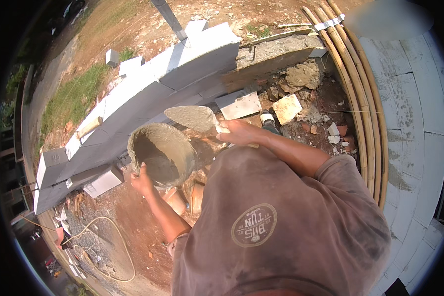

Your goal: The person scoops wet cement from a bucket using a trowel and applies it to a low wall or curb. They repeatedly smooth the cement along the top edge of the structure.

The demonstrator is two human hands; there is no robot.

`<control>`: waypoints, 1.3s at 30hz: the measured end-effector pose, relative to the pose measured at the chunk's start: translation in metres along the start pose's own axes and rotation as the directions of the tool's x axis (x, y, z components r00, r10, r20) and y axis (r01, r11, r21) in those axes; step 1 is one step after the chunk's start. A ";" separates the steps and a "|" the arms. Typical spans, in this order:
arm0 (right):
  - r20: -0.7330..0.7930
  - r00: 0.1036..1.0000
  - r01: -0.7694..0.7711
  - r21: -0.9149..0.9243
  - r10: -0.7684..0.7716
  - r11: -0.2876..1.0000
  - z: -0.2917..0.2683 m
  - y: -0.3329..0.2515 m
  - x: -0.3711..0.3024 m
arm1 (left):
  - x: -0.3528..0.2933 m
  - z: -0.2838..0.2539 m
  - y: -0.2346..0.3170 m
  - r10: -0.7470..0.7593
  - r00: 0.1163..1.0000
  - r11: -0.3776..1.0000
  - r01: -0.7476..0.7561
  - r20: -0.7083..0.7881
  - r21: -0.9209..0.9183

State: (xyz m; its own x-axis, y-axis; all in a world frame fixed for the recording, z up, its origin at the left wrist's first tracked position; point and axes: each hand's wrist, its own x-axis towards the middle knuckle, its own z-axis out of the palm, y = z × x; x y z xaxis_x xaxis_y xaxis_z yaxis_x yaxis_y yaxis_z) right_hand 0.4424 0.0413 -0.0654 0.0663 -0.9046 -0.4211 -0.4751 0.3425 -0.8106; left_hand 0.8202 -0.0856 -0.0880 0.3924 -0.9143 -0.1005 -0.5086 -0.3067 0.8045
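Observation:
A round, mortar-caked bucket (186, 153) hangs in front of me to the left, tilted so that wet grey mortar (158, 165) shows inside. My left hand (142, 181) is closed on its near left rim, thumb over the edge. In my right hand (239, 132) I grip the handle of a trowel (191, 117). The trowel's broad blade points left, smeared with mortar, above the far right side of the bucket. Beyond both runs a low wall of pale blocks (192, 59) with a bright top face.
Bamboo poles (352, 84), tied together, stand along the right beside a pale block wall (409, 113). Loose blocks (239, 104) and broken rubble (301, 76) lie at the wall's foot. A thin hose or cord (128, 246) curls on the ground at lower left. A post (170, 19) rises behind the wall.

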 end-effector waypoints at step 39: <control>0.395 0.913 0.329 -0.557 -0.104 0.763 -0.046 -0.026 0.037 | -0.127 0.097 0.234 0.500 0.743 0.820 -0.571 0.445 0.030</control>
State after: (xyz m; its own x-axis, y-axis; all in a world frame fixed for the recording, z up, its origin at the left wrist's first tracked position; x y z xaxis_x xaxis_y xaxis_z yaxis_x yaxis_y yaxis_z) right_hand 0.4167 -0.0131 -0.0411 0.4570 -0.7609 -0.4607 -0.8294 -0.1775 -0.5296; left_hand 0.5768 -0.0675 0.0562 -0.3037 -0.9504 0.0677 -0.6646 0.2622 0.6997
